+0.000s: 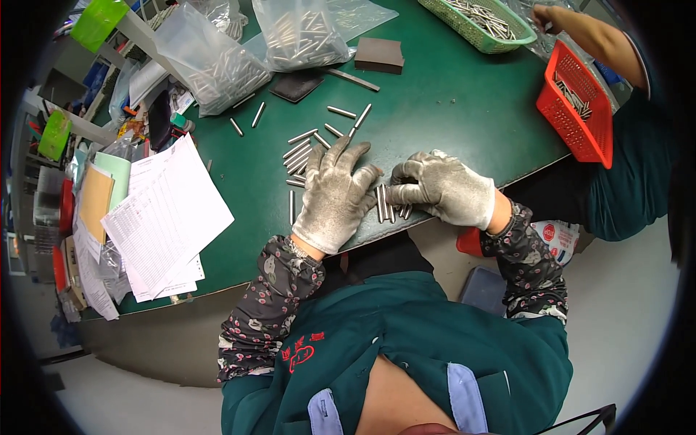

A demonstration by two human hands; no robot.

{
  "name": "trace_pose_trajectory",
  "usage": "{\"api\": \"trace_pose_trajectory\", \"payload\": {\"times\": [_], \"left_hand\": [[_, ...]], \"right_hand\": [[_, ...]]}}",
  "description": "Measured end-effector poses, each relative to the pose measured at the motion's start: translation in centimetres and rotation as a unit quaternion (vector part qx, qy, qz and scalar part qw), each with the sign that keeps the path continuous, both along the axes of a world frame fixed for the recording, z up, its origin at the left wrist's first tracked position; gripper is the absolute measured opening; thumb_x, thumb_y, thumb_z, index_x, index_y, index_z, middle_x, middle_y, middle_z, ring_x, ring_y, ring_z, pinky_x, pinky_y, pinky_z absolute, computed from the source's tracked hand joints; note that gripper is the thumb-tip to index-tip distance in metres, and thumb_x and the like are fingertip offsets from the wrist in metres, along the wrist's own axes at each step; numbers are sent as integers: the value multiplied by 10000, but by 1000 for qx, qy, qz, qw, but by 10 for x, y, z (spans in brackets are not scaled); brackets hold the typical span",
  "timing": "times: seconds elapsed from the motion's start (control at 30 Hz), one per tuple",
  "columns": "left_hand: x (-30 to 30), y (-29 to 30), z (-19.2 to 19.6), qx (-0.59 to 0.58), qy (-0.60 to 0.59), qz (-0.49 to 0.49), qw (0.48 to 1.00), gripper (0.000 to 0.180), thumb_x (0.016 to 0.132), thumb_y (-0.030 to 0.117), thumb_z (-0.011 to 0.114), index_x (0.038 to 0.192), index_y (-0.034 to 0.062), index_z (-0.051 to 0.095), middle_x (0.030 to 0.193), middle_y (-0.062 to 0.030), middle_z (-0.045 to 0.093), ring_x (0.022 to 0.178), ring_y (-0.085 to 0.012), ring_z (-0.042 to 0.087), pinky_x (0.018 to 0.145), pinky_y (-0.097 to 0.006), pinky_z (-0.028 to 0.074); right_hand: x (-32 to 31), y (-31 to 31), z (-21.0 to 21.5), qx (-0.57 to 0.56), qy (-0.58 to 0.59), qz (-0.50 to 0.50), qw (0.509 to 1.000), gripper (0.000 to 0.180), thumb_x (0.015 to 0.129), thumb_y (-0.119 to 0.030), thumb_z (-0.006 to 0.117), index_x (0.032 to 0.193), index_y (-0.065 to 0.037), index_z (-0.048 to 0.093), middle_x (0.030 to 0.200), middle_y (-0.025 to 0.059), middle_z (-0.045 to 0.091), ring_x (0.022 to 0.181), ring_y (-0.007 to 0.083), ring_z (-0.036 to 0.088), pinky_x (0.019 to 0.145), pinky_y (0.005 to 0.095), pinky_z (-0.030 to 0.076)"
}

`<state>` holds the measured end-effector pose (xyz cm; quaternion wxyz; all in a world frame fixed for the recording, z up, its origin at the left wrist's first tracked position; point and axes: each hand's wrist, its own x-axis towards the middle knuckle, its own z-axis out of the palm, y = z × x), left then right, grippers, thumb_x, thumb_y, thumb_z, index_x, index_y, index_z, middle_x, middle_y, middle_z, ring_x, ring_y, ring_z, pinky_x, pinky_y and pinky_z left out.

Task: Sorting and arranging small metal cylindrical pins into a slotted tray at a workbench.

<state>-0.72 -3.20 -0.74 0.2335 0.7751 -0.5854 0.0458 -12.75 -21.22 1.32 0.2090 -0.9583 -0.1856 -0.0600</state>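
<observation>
Green surface (464, 94) under both hands, running well beyond them and out to either side. Another person (631, 159) well to the right of the right hand, an arm reaching over the far corner.

Spread of printed papers (170, 217) to the left of the left hand, well apart. Two clear plastic bags beyond the left hand: one bag (210, 69) off to its left, the other bag (301, 40) almost straight ahead; both filled with metal pins. Red basket (573, 134) right of and beyond the right hand, more pins inside; green basket (496, 45) farther out, likewise holding pins.

Left hand (337, 192), gloved, palm down, fingers loosely spread; whether anything lies beneath the palm cannot be told. Right hand (446, 188), gloved, fingers curled inward, thumb beside a short row of pins (384, 203); a firm grip on any cannot be made out.

Brown block (379, 56) well beyond both hands; dark flat pad (297, 85) and a thin metal bar (354, 80) nearer the left hand.

Smallest, loose pins: a cluster (296, 156) just left of the left hand's fingers, a few past its fingertips; the short row sits between the two hands, near the surface's edge.
</observation>
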Motion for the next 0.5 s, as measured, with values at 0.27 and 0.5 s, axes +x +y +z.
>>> {"api": "trace_pose_trajectory", "payload": {"times": [0.27, 0.5], "left_hand": [[-1, 2, 1, -35, -3, -17, 999, 229, 666, 172, 732, 877, 120, 659, 1095, -87, 569, 1037, -296, 535, 875, -450, 426], [-2, 6, 7, -35, -21, -33, 999, 199, 669, 149, 727, 848, 101, 653, 877, -58, 606, 855, -273, 576, 764, -404, 446]], "right_hand": [[-1, 0, 0, -58, 0, -9, 998, 305, 764, -123, 579, 1048, -206, 655, 1024, 75, 587, 955, 285, 570, 790, 399, 456], [-7, -3, 6, -37, 18, -85, 996, 235, 733, -169, 651, 965, -129, 656, 935, 104, 604, 892, 316, 568, 756, 422, 449]]}}
